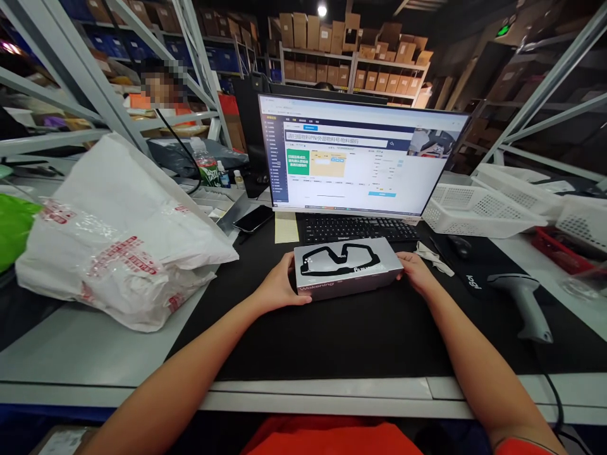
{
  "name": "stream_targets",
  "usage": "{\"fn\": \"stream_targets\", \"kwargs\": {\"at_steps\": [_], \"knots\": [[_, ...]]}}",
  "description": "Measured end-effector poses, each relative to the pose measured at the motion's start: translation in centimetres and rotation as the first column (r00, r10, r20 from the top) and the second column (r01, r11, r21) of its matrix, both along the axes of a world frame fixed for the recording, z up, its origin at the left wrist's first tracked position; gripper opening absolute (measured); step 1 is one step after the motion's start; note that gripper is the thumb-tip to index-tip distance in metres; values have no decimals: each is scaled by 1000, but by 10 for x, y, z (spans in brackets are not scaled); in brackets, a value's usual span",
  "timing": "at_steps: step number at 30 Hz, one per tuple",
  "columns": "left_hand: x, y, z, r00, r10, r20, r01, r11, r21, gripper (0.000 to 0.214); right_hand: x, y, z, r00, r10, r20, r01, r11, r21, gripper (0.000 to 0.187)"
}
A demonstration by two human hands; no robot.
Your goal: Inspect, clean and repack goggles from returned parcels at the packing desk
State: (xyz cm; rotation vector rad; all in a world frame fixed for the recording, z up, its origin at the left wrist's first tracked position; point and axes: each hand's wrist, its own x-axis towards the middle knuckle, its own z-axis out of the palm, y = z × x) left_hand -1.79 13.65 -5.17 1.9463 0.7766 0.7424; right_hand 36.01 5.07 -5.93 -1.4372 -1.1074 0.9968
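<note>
A grey-white cardboard box [348, 265], printed with a black goggle-like shape and the word "Wakening", is held level between both my hands over the black desk mat [332, 344]. My left hand [283, 282] grips its left end, thumb along the front lower edge and fingers behind. At the right end my right hand [415, 272] is closed on the box, with its fingertips partly hidden. Just behind the box lies a black keyboard [360, 229], below a lit monitor [355, 158].
On the left stands a big white plastic bag [118, 234]. A phone [254, 218] and bottles [208, 167] are behind it. To the right are a mouse [459, 246], a barcode scanner [524, 303] and white baskets [478, 212]. A person [164, 95] is beyond the frame at left.
</note>
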Motion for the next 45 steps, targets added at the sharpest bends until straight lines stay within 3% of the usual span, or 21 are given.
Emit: {"fn": "stream_targets", "kwargs": {"at_steps": [7,17,28,34,39,42,45], "knots": [[1,3,-10,999,5,-52,-3,999,46,102,38,-2,-11,995,25,93,-21,999,-40,36],[-3,5,-9,998,-11,-69,13,999,38,98,76,-11,-10,991,-15,132,23,998,-55,34],[-60,26,36,989,-6,-146,15,998,62,100,61,-4,-28,982,114,151,-92,985,-146,42],[-76,30,42,992,-3,-126,11,998,65,106,56,-4,-29,974,173,143,-152,977,-146,45],[-90,34,48,988,40,-149,-15,986,163,103,52,-5,-28,974,193,117,-176,974,-140,38],[-114,41,53,992,104,-75,-87,976,200,103,53,-5,-29,982,160,103,-145,980,-136,34],[-138,44,62,963,224,149,-251,948,194,102,53,-5,-28,989,113,93,-100,985,-142,33]]}}
